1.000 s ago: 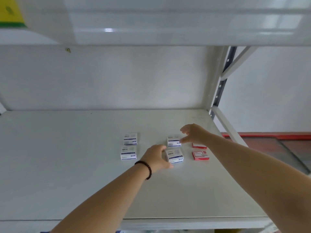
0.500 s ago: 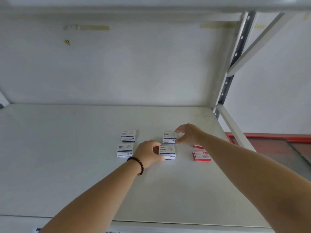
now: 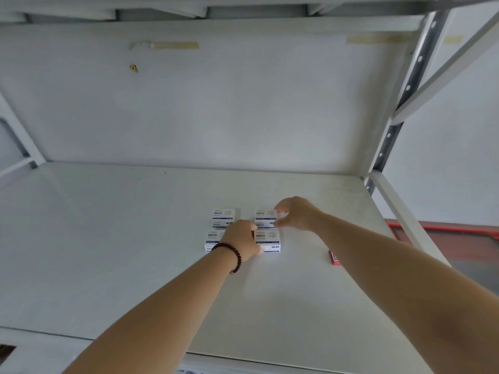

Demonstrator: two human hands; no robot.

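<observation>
On the shelf (image 3: 108,238), the left hand (image 3: 241,237) grips the near right box (image 3: 270,238) with curled fingers. The right hand (image 3: 297,213) pinches the right edge of the far right box (image 3: 264,217), just behind it. A red box (image 3: 334,258) lies farther right.

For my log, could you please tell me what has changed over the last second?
The left hand and right hand slid the near box and far box leftward, toward the left pair and away from the red box. Both hands kept their hold; the left pair and red box stayed put.
</observation>
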